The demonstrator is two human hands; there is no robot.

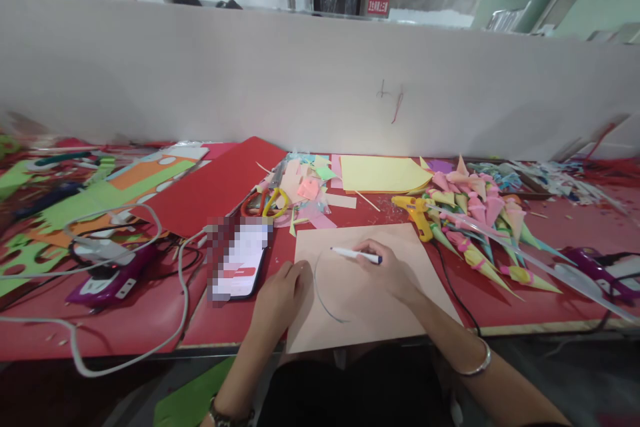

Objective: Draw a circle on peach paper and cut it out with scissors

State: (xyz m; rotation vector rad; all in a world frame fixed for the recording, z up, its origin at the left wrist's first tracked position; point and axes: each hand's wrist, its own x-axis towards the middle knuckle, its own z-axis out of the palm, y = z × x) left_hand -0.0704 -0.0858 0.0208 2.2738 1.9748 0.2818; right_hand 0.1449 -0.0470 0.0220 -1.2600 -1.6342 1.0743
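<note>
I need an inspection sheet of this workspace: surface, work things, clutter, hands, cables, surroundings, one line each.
Surface: red table, crowded on both sides.
Work things: pale sheet lying flat, bearing a drawn curve; pen, tip contact unclear.
Clutter: phone, scissors, scraps and red sheet towards the left; glue gun and paper cones on the right.
Hands: right hand holds the pen; left hand rests over the sheet's left edge.
Cables: white cable loops left of the phone; black cable runs beside the sheet's right edge.
Surroundings: pale panel behind the table; red sign beyond.
</note>
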